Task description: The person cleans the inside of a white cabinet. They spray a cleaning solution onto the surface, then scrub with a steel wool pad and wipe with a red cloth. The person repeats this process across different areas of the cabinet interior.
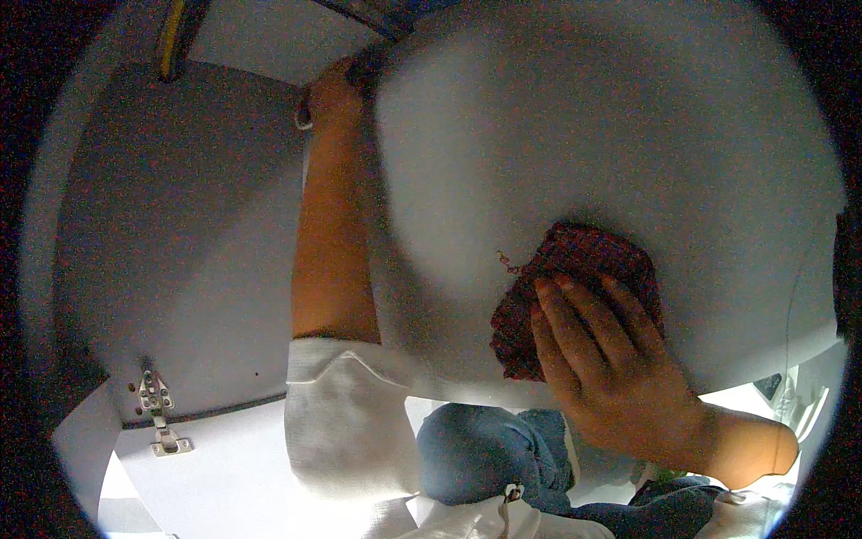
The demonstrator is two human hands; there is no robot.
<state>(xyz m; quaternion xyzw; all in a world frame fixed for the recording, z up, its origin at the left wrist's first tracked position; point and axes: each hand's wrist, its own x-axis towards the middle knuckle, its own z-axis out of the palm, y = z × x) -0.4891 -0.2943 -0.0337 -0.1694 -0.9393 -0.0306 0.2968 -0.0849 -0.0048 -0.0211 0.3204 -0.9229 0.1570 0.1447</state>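
Note:
My right hand (pixel 609 364) presses a folded dark red checked cloth (pixel 589 252) against a broad pale panel (pixel 438 168), its fingers spread over the fabric. Loose threads trail from the cloth's left edge. My left arm stretches away along the panel's left side, its white sleeve pushed up to the elbow. At the far end, my left hand (pixel 337 87) is in shadow beside a dark edge. Its fingers are mostly hidden, so its hold is unclear.
A metal concealed cabinet hinge (pixel 160 411) joins the grey side panel (pixel 188 202) to a white door panel (pixel 222 465). A dark and yellow bar (pixel 172 40) juts in at upper left. Below the panel's near edge are my jeans-clad legs (pixel 478 451).

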